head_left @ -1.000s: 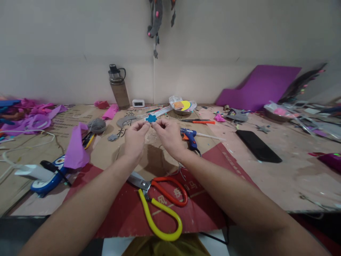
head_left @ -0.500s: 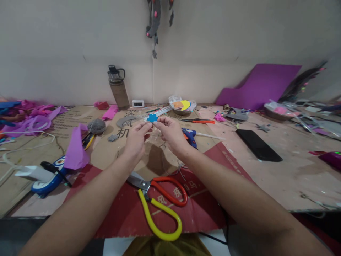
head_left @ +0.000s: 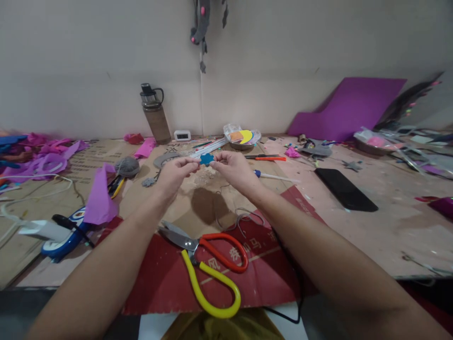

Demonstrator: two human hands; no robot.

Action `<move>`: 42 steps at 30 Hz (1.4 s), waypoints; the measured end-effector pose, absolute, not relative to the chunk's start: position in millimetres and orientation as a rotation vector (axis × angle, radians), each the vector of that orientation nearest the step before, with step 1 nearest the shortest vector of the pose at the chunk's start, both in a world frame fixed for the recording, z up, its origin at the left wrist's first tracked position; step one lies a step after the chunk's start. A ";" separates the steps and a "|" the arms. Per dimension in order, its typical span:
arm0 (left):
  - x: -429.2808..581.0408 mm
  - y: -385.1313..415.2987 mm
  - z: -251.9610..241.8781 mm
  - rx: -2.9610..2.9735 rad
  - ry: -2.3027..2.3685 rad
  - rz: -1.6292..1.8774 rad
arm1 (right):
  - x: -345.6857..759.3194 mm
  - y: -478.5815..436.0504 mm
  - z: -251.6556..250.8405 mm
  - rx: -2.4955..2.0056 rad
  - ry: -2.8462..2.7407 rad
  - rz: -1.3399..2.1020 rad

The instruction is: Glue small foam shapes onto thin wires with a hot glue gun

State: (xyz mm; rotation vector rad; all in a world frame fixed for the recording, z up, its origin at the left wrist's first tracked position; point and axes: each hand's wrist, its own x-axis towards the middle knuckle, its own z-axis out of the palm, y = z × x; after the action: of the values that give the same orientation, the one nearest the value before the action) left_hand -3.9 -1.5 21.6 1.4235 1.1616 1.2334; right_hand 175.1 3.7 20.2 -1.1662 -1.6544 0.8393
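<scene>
A small blue flower-shaped cutout (head_left: 207, 159) is held up over the cardboard between my two hands. My left hand (head_left: 179, 174) pinches its left edge, and my right hand (head_left: 231, 170) pinches the right edge. Below them, a pair of scissors (head_left: 191, 244) with one red and one yellow handle lies on the red cardboard (head_left: 159, 278), blades parted. Grey string (head_left: 244, 215) is loosely coiled under my right wrist. A glue gun, mostly hidden behind my right hand, shows its white glue stick (head_left: 278, 177).
A bottle (head_left: 155, 115) stands against the wall beside a small white clock (head_left: 182, 135). A ball of grey yarn (head_left: 127, 166) and purple felt (head_left: 101, 196) lie at the left. At the right are a black phone (head_left: 345, 189) and an orange cutter (head_left: 271, 158). A bowl (head_left: 242, 145) stands at the back.
My hands have moved slightly apart, so more of the blue cutout's width shows between them. My right hand has shifted right and now covers most of the glue gun.
</scene>
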 end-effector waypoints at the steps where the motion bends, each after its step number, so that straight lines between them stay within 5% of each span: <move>1: -4.5 -1.0 22.1 1.486 1.179 1.215 | 175.8 2.7 21.6 -1.197 -1.691 0.813; 20: -0.4 -8.1 26.2 1.885 1.365 0.951 | 174.9 -6.0 26.7 -1.283 -1.937 0.699; 42: 5.4 -6.8 15.4 1.402 1.266 1.259 | 161.5 -17.5 21.9 -1.134 -1.742 0.634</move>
State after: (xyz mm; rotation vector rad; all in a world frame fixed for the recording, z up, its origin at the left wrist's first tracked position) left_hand 5.4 -6.8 15.4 1.4024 1.2662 1.2592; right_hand 161.5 -17.5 21.9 -1.1343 -1.7422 0.6338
